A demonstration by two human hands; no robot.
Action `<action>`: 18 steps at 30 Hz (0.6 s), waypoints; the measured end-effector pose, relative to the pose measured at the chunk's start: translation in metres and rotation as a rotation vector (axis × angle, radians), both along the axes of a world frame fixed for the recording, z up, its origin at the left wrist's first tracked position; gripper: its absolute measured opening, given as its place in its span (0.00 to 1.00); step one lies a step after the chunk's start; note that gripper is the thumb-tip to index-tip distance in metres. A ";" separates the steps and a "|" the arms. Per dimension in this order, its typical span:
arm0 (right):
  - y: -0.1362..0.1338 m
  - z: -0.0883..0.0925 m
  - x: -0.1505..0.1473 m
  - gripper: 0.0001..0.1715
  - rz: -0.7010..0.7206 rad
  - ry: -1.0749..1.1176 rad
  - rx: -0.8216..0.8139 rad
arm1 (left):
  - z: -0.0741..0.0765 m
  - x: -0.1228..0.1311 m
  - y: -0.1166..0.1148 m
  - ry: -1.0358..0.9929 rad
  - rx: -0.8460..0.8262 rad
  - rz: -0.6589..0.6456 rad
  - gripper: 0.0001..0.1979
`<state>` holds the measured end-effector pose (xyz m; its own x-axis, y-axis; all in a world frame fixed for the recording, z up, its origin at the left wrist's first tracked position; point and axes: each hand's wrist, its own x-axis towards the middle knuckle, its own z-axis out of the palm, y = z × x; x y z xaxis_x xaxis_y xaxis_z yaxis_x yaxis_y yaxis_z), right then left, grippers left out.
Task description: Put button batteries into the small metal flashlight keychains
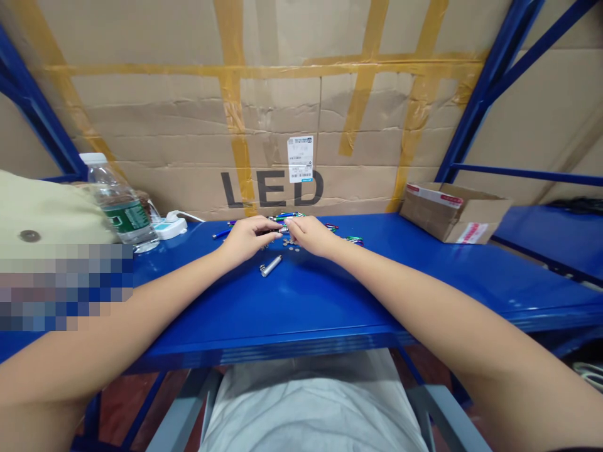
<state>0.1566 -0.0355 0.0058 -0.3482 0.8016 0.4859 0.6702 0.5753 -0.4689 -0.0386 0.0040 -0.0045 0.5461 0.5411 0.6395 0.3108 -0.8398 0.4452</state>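
Observation:
My left hand (pixel 247 238) is above the blue table, thumb and fingers curved toward each other around something small that I cannot make out. Facing it, my right hand (pixel 311 236) has its fingertips pinched together, and what they hold is hidden. The fingertips of both hands nearly meet. Below them lie several small round discs (pixel 292 245), coin-like and silvery. Closer to me, a short silver tube (pixel 271 266) rests at a slant, with a small ring-like piece at its lower end. Behind the hands are several shiny coloured pen-like tubes (pixel 220 233), partly covered by the hands.
A water bottle (pixel 123 207) and a white plug strip (pixel 170 226) stand at the left, by a pale cap-like item (pixel 51 210). An open cardboard box (pixel 447 213) sits at the right. A large taped carton (pixel 273 125) forms the back, between blue posts (pixel 480 107).

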 end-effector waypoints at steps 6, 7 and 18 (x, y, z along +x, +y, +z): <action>-0.006 0.002 -0.012 0.24 0.002 0.295 -0.366 | -0.001 -0.001 -0.002 -0.013 0.339 -0.007 0.09; -0.007 0.003 -0.014 0.23 0.040 0.387 -0.513 | 0.001 -0.002 -0.002 0.006 0.459 -0.022 0.09; -0.002 0.001 -0.013 0.23 -0.065 0.329 -0.381 | 0.005 0.002 -0.004 -0.037 0.499 -0.070 0.07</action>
